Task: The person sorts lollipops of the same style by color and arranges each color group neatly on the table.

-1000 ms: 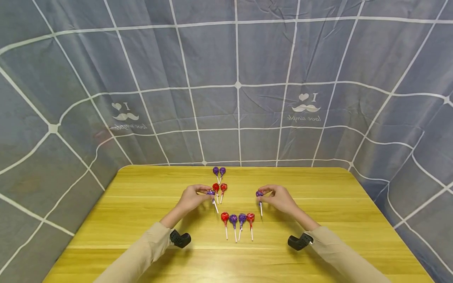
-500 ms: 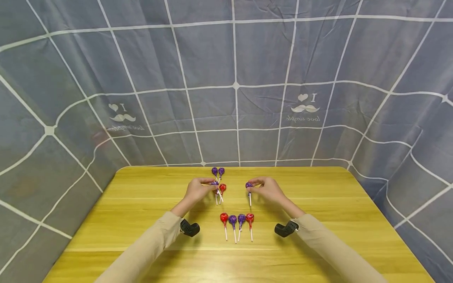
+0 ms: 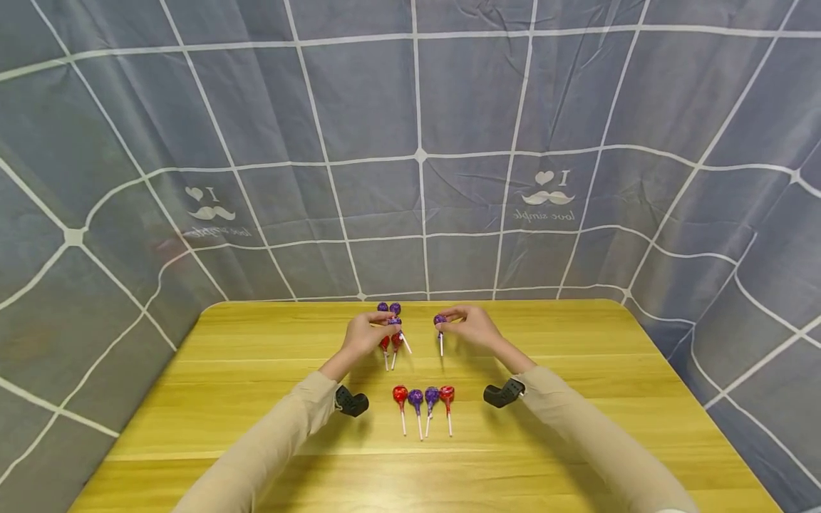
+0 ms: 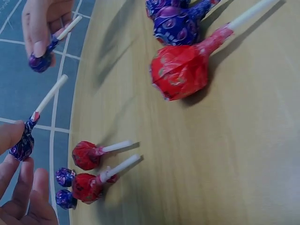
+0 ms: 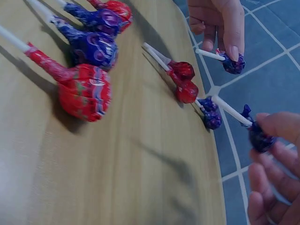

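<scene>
- Left hand (image 3: 367,335) is pinching one purple lollipop (image 4: 22,144) between thumb and fingers, near two red lollipops (image 4: 86,187).
- Right hand (image 3: 476,329) is likewise pinching another purple lollipop (image 5: 260,138) above the desk (image 3: 256,342).

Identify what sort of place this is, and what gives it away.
Probably a makeshift indoor recording booth, though the room beyond is hidden: a wood-grain table, grey-blue grid-patterned cloth hanging behind it and at both sides, and a black device at each wrist.

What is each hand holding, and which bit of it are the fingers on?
The left hand pinches a purple lollipop by its wrapped candy head, not the stick. The right hand pinches another purple lollipop the same way.
</scene>
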Motion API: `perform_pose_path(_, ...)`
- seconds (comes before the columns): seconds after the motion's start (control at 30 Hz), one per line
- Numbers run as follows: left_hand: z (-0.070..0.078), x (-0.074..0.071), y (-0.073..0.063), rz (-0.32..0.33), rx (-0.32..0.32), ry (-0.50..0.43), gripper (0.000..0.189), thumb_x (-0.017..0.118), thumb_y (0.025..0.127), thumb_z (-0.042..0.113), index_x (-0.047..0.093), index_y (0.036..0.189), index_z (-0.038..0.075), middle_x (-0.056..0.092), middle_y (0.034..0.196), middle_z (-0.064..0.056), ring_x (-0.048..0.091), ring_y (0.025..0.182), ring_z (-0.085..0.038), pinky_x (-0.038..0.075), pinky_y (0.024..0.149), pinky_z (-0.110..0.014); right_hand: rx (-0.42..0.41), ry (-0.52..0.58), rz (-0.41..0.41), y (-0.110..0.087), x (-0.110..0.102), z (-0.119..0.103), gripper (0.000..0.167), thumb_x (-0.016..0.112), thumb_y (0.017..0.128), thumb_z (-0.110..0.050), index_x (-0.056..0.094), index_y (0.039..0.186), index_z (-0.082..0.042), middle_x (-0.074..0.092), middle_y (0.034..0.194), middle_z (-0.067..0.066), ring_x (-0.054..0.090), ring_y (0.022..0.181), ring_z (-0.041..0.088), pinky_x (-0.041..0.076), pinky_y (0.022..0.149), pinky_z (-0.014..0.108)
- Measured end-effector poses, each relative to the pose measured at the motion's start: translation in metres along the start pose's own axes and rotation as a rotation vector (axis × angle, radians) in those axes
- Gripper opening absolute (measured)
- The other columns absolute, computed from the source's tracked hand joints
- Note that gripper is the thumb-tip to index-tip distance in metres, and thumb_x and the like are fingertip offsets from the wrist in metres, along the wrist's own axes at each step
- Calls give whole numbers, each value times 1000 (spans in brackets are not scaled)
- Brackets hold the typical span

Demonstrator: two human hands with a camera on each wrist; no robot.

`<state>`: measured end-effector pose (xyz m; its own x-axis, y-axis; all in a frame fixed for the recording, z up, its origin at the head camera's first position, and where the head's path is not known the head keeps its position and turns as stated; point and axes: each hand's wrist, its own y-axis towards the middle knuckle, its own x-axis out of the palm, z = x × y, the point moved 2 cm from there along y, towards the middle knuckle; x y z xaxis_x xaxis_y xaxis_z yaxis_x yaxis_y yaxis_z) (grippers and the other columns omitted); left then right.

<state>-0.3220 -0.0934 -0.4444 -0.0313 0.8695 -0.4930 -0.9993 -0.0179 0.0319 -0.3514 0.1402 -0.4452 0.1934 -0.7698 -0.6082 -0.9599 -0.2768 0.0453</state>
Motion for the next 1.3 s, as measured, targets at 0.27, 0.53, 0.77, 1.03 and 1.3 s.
perform_pose_path(0.27,8,0,17,-26,72,52,33,75,82,17,72,112,4,72,104,-16,62,74,-16,39,53,-20,-52,-4,12,17,-3,-5,33,76,81,-27,72,110,-10,73,96,10,60,76,15,45,65,25)
perform_pose_path(0.53,15,-3,32,-36,104,75,34,76,81,16,71,112,4,73,102,-16,63,65,-12,45,54,-19,-43,7,5,31,3,-4,32,75,83,-26,72,110,-8,72,96,11,63,92,23,44,66,24)
perform_pose_path(0.77,9,4,44,-40,90,104,33,76,81,18,72,111,5,74,99,-14,57,63,-9,39,51,-19,-25,29,-4,42,11,-3,34,75,82,-25,72,110,-7,72,97,12,63,93,24,46,68,24)
perform_pose_path(1.03,7,17,54,-36,79,139,30,77,81,19,74,108,6,75,98,-12,64,74,-17,38,56,-21,-20,26,24,50,15,4,34,75,82,-22,71,110,-4,73,97,14,65,93,25,47,69,24)
perform_pose_path(1.3,7,26,65,-32,66,170,28,77,80,21,75,106,10,75,97,-9,70,88,-23,49,69,-27,-5,28,30,60,18,12,33,75,82,-19,71,111,-3,73,100,15,66,94,26,47,69,22)
